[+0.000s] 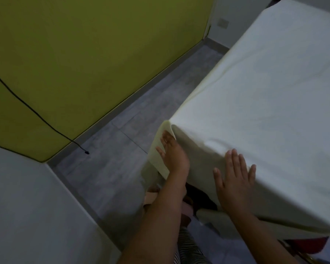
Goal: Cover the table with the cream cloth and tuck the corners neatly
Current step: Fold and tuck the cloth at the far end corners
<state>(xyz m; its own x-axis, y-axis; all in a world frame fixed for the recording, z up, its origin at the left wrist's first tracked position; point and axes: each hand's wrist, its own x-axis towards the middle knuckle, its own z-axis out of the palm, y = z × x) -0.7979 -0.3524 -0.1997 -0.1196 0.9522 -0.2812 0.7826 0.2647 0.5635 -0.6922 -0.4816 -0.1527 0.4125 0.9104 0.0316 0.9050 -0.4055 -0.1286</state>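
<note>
step: tucking near corner | cloth (265,96) covers the table; loose corner flap hangs just left of left hand (172,153) | right hand (234,176) flat on side drape; both hands open, apart

The cream cloth (265,103) covers the whole table, draping over its edges.

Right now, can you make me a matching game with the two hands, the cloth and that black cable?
Things:
1. left hand
2. right hand
3. cream cloth
4. black cable

Places:
A. runs across the green wall to the floor
B. flat on the cloth's hanging side
C. draped over the table
D. at the corner fold

Pairs: 1-D, 2-B, 3-C, 4-A
</note>
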